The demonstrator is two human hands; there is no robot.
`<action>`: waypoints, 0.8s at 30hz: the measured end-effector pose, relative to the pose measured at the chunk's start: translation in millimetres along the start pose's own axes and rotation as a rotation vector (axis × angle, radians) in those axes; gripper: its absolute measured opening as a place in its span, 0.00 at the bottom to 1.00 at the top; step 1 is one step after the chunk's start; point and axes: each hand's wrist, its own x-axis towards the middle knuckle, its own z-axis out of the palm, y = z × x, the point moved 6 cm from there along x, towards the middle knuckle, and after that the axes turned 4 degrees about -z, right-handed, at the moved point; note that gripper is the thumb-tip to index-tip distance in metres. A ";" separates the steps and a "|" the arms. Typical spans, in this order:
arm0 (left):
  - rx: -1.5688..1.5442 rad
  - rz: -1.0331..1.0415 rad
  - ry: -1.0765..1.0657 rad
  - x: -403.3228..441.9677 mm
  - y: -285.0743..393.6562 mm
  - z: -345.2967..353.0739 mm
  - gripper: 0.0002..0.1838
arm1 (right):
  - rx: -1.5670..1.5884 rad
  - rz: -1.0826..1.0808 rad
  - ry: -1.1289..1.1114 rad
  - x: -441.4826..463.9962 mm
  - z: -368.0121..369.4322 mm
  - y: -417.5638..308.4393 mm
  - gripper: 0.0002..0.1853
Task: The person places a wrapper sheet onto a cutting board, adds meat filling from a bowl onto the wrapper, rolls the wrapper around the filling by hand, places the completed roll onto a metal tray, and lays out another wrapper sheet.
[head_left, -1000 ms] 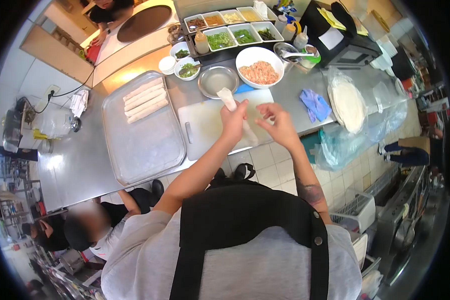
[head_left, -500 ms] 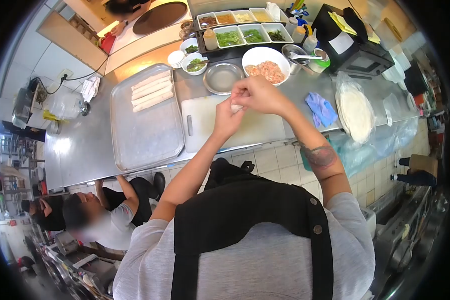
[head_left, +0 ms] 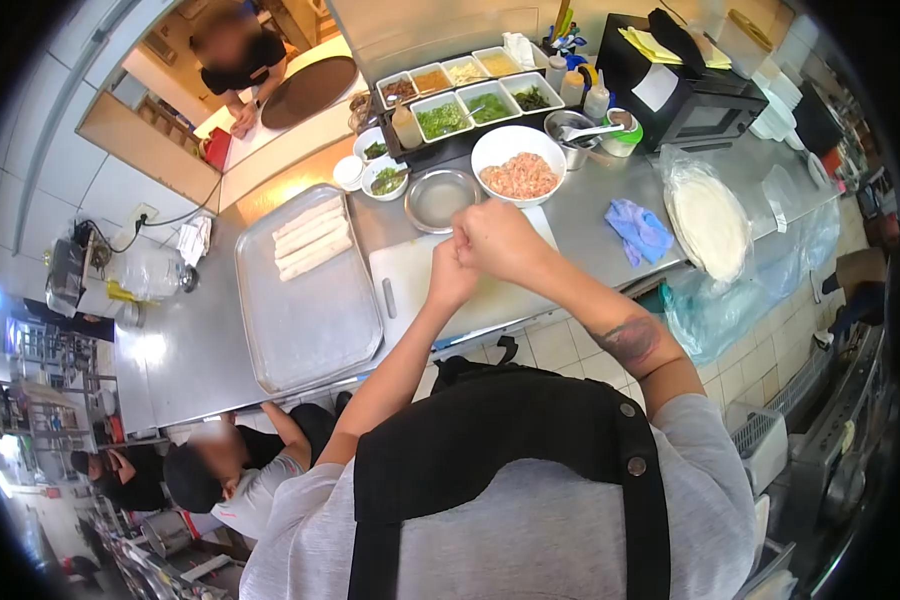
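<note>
Above the white cutting board (head_left: 410, 285), my left hand (head_left: 454, 272) and my right hand (head_left: 498, 240) meet, both with fingers closed. What they hold, if anything, is hidden behind the fingers and backs of the hands. Just beyond them stand a round metal dish (head_left: 438, 202) and a white bowl of pink filling (head_left: 519, 166). On the left, a metal tray (head_left: 310, 330) holds several pale rolls (head_left: 312, 238) side by side in its upper part.
Garnish containers (head_left: 490, 104) line the back. A blue cloth (head_left: 638, 231) and a stack of wrappers in plastic (head_left: 710, 220) lie at the right, near a microwave (head_left: 700, 115). One person (head_left: 240, 60) is beyond the counter; another (head_left: 225, 465) is at lower left.
The left hand gripped a long roll with the right hand apart from it; now both hands are closed together and the roll is out of sight. The camera view has shifted.
</note>
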 end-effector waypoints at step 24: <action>-0.069 0.019 -0.289 1.9 17.2 12.4 0.06 | 0.347 0.042 -0.236 5.8 -5.2 39.4 0.19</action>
